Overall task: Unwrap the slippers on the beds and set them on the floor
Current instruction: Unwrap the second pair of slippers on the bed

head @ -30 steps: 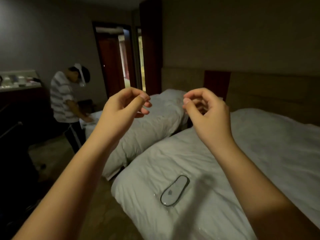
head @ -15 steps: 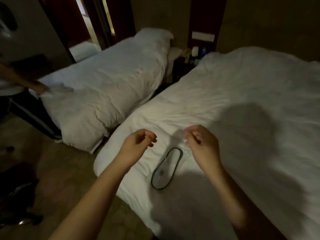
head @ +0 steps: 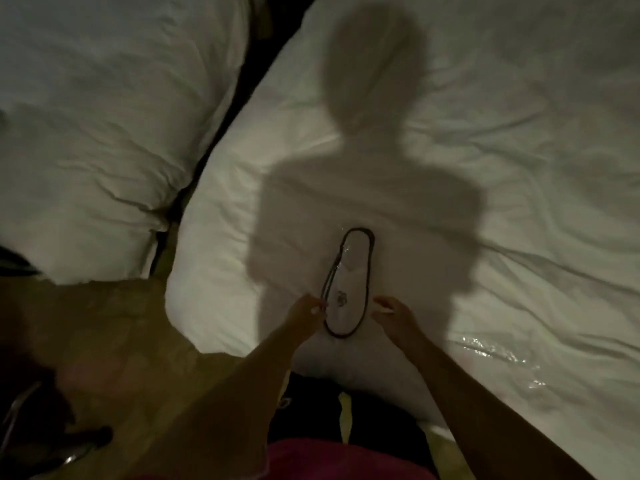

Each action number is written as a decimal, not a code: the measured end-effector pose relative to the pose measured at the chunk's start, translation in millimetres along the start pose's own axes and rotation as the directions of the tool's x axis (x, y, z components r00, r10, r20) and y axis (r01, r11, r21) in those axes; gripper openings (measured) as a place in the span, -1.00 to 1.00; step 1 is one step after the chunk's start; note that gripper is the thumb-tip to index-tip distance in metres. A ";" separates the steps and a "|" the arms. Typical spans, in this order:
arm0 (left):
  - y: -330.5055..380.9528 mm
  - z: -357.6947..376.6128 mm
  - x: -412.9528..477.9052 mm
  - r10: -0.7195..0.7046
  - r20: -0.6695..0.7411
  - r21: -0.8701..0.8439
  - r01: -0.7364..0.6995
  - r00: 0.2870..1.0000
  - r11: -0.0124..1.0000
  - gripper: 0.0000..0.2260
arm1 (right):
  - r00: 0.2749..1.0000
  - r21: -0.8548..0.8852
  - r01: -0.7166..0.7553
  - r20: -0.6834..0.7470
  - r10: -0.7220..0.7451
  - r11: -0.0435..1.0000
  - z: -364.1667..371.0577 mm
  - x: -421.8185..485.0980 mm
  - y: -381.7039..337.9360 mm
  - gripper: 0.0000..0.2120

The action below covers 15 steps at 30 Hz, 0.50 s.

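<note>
Clearly at the very start: reaching for the first wrapped pair, nothing opened, nothing on the floor. Largest in view, the near white-quilted bed [head: 502, 168], crumpled, crossed by a head-and-shoulders shadow; beside it across a dark gap, a second white-quilted bed [head: 97, 116]; below both, dull brown floor [head: 114, 341]. Lying flat near the foot edge of the near bed, the white dark-trimmed slipper in clear plastic wrap [head: 348, 282], long axis pointing up the bed, a small printed mark on its upper, glints of film along its left rim. One slipper or a stacked pair: cannot tell. Flanking its near end, left hand [head: 306, 315] with fingertips pinched together at the left rim, seemingly touching the film, though a real grip not confirmed through the blur. Right hand [head: 389, 311] just beside the right rim, fingers loosely curled and apart, holding nothing, not touching. Further right, a glossy sheen on the quilt [head: 498, 355], perhaps loose film. Next, likely: pinch the wrap on both sides, lift clear of the quilt, find a seam or opening, then pull apart gently, thin film being slippery and prone to stretching.
</note>
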State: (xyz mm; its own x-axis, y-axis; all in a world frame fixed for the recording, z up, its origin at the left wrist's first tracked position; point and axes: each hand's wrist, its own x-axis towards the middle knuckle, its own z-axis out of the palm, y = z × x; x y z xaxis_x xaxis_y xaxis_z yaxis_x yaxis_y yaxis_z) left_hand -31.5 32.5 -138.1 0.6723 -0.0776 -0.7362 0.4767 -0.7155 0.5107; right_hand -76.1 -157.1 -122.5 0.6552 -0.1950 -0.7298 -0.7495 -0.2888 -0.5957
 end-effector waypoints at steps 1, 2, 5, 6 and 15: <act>-3.3 0.8 15.6 0.003 0.038 0.046 -0.005 0.999 0.999 -0.73 | 0.999 0.038 -0.041 -0.005 0.041 0.998 5.6 -1.9 0.4 -0.64; -4.7 1.3 27.1 -0.012 0.078 0.105 0.004 0.997 0.994 -0.72 | 0.997 0.062 -0.074 -0.015 0.075 0.995 11.2 -4.9 1.6 -0.62; -4.0 8.4 54.3 -0.084 0.200 0.091 0.067 0.976 0.994 -0.68 | 0.985 0.126 -0.160 -0.043 0.166 0.979 24.1 -20.9 7.2 -0.60; 0.7 10.0 58.4 -0.105 0.215 0.002 0.107 0.971 0.994 -0.64 | 0.980 0.149 -0.183 -0.053 0.193 0.972 26.0 -26.7 7.7 -0.61; -2.9 25.2 89.4 0.058 0.344 0.133 -0.110 0.937 0.985 -0.71 | 0.936 0.378 -0.286 -0.089 0.342 0.881 35.2 -65.8 16.5 -0.73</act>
State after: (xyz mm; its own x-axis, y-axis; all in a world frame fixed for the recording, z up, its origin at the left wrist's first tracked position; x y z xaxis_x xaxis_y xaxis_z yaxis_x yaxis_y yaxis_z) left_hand 12.9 10.1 -216.6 0.4625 -0.3533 -0.8132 0.3201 -0.7888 0.5248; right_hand -134.9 -116.0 -96.1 0.3653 -0.3647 -0.8565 -0.8829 0.1558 -0.4429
